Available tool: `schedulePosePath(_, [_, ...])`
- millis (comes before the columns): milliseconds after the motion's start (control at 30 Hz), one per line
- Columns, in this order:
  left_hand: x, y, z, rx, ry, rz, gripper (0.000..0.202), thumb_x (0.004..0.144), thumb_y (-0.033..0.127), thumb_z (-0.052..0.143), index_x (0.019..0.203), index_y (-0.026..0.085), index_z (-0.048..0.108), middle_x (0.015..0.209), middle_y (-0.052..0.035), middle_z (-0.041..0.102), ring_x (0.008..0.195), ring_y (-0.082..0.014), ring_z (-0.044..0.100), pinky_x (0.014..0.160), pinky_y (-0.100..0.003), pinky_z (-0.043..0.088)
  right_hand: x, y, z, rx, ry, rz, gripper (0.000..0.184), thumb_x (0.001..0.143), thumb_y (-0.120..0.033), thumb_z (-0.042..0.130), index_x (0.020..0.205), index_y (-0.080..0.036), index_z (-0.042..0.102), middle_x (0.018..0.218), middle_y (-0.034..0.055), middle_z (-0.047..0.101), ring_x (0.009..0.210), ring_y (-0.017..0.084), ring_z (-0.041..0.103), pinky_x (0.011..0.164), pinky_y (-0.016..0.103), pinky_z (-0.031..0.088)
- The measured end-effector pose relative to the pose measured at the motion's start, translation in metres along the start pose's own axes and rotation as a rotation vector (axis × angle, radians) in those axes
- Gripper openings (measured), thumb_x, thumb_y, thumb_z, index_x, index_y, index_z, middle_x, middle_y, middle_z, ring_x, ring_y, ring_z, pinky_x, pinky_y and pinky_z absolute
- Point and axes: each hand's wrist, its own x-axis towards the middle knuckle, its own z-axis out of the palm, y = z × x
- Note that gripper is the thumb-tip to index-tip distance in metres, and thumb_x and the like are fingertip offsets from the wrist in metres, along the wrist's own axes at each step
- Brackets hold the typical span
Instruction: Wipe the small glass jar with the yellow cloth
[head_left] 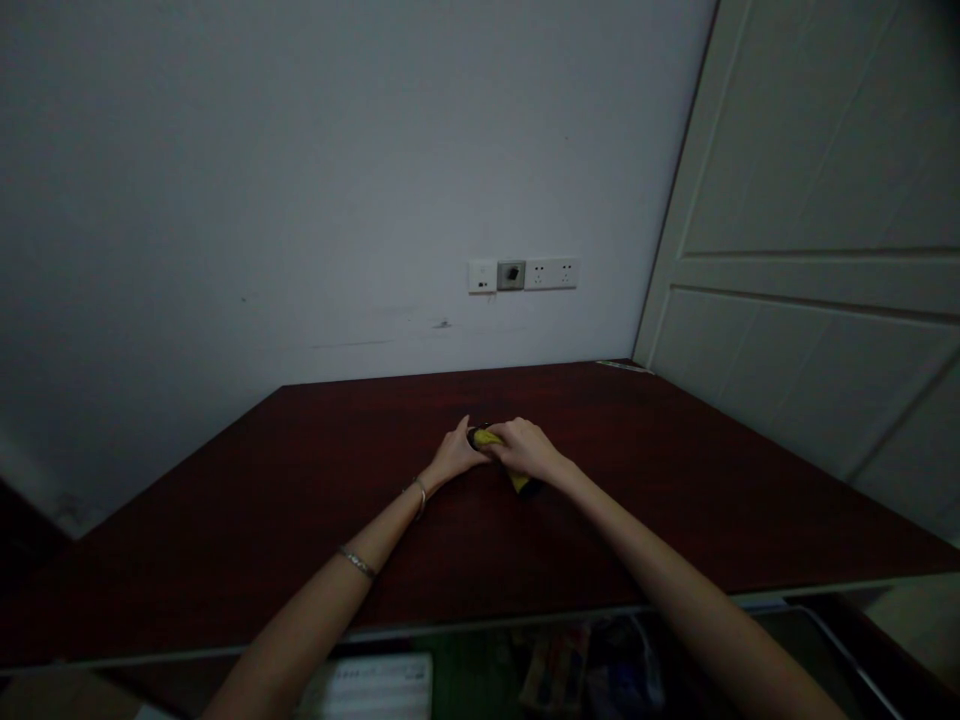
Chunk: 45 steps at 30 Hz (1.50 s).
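Over the middle of the dark red tabletop, my two hands meet. My left hand curls its thumb and fingers around a small dark object, mostly hidden, whose kind I cannot make out. Pressed against that object is a yellow cloth, bunched in the closed fingers of my right hand. A corner of the cloth, dark at its edge, hangs out below the right palm. Two bracelets circle my left wrist and forearm.
Behind the table rises a pale wall with a row of sockets. A white panelled door stands along the right side. Below the front edge, an open space holds a white box and other items. A thin strip lies at the back right corner.
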Motion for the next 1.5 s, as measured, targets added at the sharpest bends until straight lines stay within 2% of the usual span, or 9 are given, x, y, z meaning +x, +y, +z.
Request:
schedulePosePath(200, [-0.002, -0.001, 0.003, -0.047, -0.004, 0.002, 0.107, 0.048, 0.048, 0.077, 0.135, 0.01, 0.03, 0.119, -0.0164, 0.057, 0.111, -0.0298, 0.052, 0.091, -0.036, 0.042, 0.006, 0.023, 0.0, 0.314, 0.052, 0.004, 0.026, 0.076, -0.039, 0.055, 0.083, -0.02, 0.07, 0.077, 0.0039, 0.07, 0.066, 0.018, 0.062, 0.058, 0.023, 0.04])
schedulePosePath(433, [0.0, -0.008, 0.006, -0.195, -0.037, 0.036, 0.119, 0.049, 0.047, 0.078, 0.141, 0.012, 0.011, 0.128, -0.0198, 0.048, 0.117, -0.0282, 0.047, 0.1, -0.039, 0.034, 0.011, 0.064, 0.005, 0.674, 0.418, 0.254, 0.039, 0.067, -0.049, 0.06, 0.082, -0.013, 0.069, 0.077, 0.0053, 0.068, 0.069, 0.019, 0.061, 0.06, 0.027, 0.045])
schedulePosePath(533, [0.0, -0.009, 0.005, -0.243, -0.062, 0.056, 0.119, 0.051, 0.044, 0.078, 0.141, 0.014, 0.006, 0.131, -0.0195, 0.046, 0.12, -0.0277, 0.045, 0.102, -0.04, 0.031, 0.012, 0.068, 0.004, 0.883, 0.451, 0.311, 0.043, 0.062, -0.05, 0.064, 0.083, -0.012, 0.068, 0.076, 0.0062, 0.067, 0.068, 0.02, 0.061, 0.06, 0.029, 0.047])
schedulePosePath(833, [0.003, -0.012, 0.006, -0.306, -0.042, 0.019, 0.115, 0.05, 0.039, 0.08, 0.14, 0.014, 0.013, 0.137, -0.0213, 0.037, 0.124, -0.0277, 0.041, 0.104, -0.039, 0.03, 0.012, 0.058, 0.006, 1.168, 0.555, 0.351, 0.044, 0.058, -0.05, 0.067, 0.083, -0.014, 0.065, 0.081, 0.0063, 0.068, 0.073, 0.021, 0.062, 0.064, 0.029, 0.049])
schedulePosePath(967, [0.003, -0.005, -0.002, -0.423, 0.043, -0.046, 0.078, 0.074, 0.043, 0.06, 0.137, 0.014, 0.025, 0.135, -0.0184, 0.042, 0.12, -0.0228, 0.046, 0.099, -0.034, 0.037, 0.009, 0.047, 0.01, 1.281, 0.535, 0.31, 0.041, 0.06, -0.046, 0.068, 0.087, -0.015, 0.063, 0.088, 0.0071, 0.067, 0.079, 0.021, 0.062, 0.069, 0.03, 0.049])
schedulePosePath(1033, [0.0, 0.001, -0.011, -0.463, 0.116, -0.009, 0.061, 0.08, 0.043, 0.052, 0.13, 0.013, 0.037, 0.129, -0.0157, 0.049, 0.118, -0.0209, 0.048, 0.099, -0.033, 0.037, 0.008, 0.039, 0.01, 1.308, 0.509, 0.274, 0.039, 0.06, -0.044, 0.068, 0.087, -0.016, 0.061, 0.09, 0.0069, 0.067, 0.082, 0.02, 0.062, 0.072, 0.03, 0.049])
schedulePosePath(1167, [-0.006, 0.018, -0.026, -0.517, 0.143, 0.109, 0.049, 0.077, 0.041, 0.054, 0.117, 0.013, 0.052, 0.115, -0.012, 0.061, 0.11, -0.0228, 0.054, 0.096, -0.037, 0.04, 0.004, 0.025, 0.011, 1.292, 0.467, 0.228, 0.039, 0.057, -0.042, 0.07, 0.083, -0.018, 0.055, 0.087, 0.0045, 0.065, 0.082, 0.02, 0.061, 0.072, 0.029, 0.049])
schedulePosePath(1367, [-0.009, 0.035, -0.03, -0.539, 0.042, 0.054, 0.067, 0.063, 0.039, 0.069, 0.123, 0.014, 0.049, 0.111, -0.0107, 0.063, 0.091, -0.023, 0.062, 0.075, -0.032, 0.05, 0.002, 0.01, 0.012, 1.312, 0.445, 0.178, 0.041, 0.054, -0.044, 0.073, 0.079, -0.02, 0.05, 0.08, 0.0003, 0.062, 0.078, 0.017, 0.06, 0.07, 0.028, 0.05])
schedulePosePath(1500, [-0.01, 0.041, -0.034, -0.472, 0.022, 0.075, 0.05, 0.06, 0.039, 0.072, 0.101, 0.012, 0.063, 0.097, -0.0091, 0.068, 0.082, -0.0228, 0.063, 0.071, -0.033, 0.051, 0.0, 0.008, 0.01, 1.303, 0.438, 0.152, 0.039, 0.056, -0.043, 0.073, 0.081, -0.02, 0.053, 0.084, 0.0012, 0.063, 0.081, 0.018, 0.061, 0.076, 0.03, 0.05])
